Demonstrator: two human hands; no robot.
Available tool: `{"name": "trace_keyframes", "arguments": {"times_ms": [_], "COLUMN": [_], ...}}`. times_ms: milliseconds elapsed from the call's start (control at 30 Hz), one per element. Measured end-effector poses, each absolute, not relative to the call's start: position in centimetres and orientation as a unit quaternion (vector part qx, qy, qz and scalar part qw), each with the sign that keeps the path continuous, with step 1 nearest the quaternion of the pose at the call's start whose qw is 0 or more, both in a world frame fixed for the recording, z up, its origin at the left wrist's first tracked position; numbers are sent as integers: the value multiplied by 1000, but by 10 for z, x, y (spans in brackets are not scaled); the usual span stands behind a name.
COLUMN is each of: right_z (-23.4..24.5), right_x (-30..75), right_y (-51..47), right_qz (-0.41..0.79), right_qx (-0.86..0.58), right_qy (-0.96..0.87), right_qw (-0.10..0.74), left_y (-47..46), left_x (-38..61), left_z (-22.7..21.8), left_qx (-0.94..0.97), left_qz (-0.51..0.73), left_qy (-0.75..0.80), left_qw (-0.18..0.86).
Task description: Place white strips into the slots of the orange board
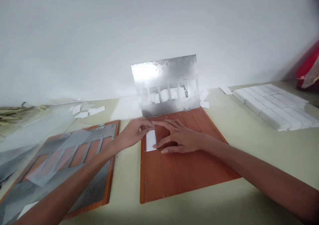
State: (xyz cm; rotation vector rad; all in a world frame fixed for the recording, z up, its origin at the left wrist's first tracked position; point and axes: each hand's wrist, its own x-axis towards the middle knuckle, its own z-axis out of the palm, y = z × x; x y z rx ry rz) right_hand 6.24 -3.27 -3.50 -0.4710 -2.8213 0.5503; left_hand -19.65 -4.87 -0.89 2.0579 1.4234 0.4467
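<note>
A small white card (151,141) lies on the left part of a red-brown board (184,175) with shallow lengthwise grooves. My left hand (136,131) is at the card's far end, its thumb and fingertips pinched together there. From the right, my right hand (178,137) reaches over the board with its fingers spread; its fingertips touch the card's right edge and far end. Hinged to the board's back edge, a metal plate (165,70) with a row of rectangular windows stands raised, leaning back toward the wall.
Left of the board lies a second board with its metal frame (92,185) folded down and a translucent sheet (59,158) across it. Loose white cards (97,110) are scattered behind. Stacked white cards (276,105) sit at right, near a red bag (309,68).
</note>
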Motion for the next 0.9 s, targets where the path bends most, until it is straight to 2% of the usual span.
{"name": "trace_keyframes", "arguments": {"times_ms": [233,500,900], "right_z": [-36,-35,-33], "right_x": [62,62,62], "right_y": [-32,-33,-33], "right_qz": [190,186,200], "right_qx": [-163,-160,-166], "right_qy": [-962,-962,-959], "right_qw": [111,118,111], "left_y": [-49,-38,-55], "left_x": [-203,-208,-196], "left_z": [-17,-25,-10], "left_qx": [798,777,751], "left_qz": [160,161,176], "left_qy": [514,576,582], "left_qw": [272,194,256]}}
